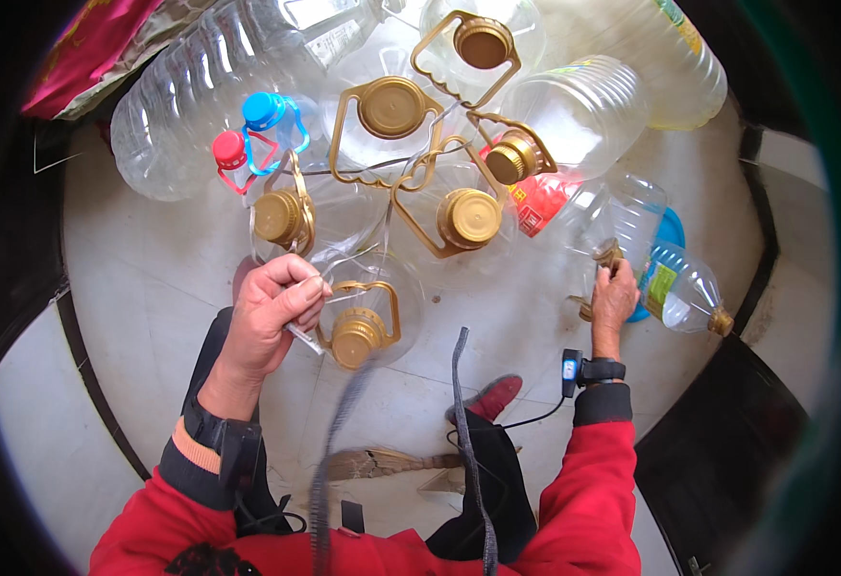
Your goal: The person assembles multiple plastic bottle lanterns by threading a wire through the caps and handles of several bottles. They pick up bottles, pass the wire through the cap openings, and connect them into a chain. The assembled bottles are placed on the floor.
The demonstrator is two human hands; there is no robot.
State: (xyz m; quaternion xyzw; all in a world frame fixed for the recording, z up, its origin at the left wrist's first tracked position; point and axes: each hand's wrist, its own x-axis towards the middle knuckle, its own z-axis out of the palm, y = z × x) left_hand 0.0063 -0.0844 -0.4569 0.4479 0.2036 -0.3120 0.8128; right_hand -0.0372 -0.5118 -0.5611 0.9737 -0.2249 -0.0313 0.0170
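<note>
My left hand (pixel 281 307) is closed, pinching a pale flat plastic string (pixel 307 340) whose end pokes out below the fingers. Just right of it stands a clear jug with a gold cap (pixel 358 338) and gold carrying handle. String runs up among the gold handles of several more big clear jugs, one with a gold cap (pixel 469 217) at the centre. Over on the right, my right hand (pixel 615 296) closes round the capped neck of a clear plastic bottle (pixel 639 206). Its fingers partly hide the brownish cap.
A bottle with a green label (pixel 686 288) lies beside my right hand, over a blue round thing (pixel 670 228). Large clear bottles (pixel 200 106) lie at the back. Red (pixel 229 149) and blue (pixel 265 111) caps show left. Grey drawstrings (pixel 466 413) hang before my lap.
</note>
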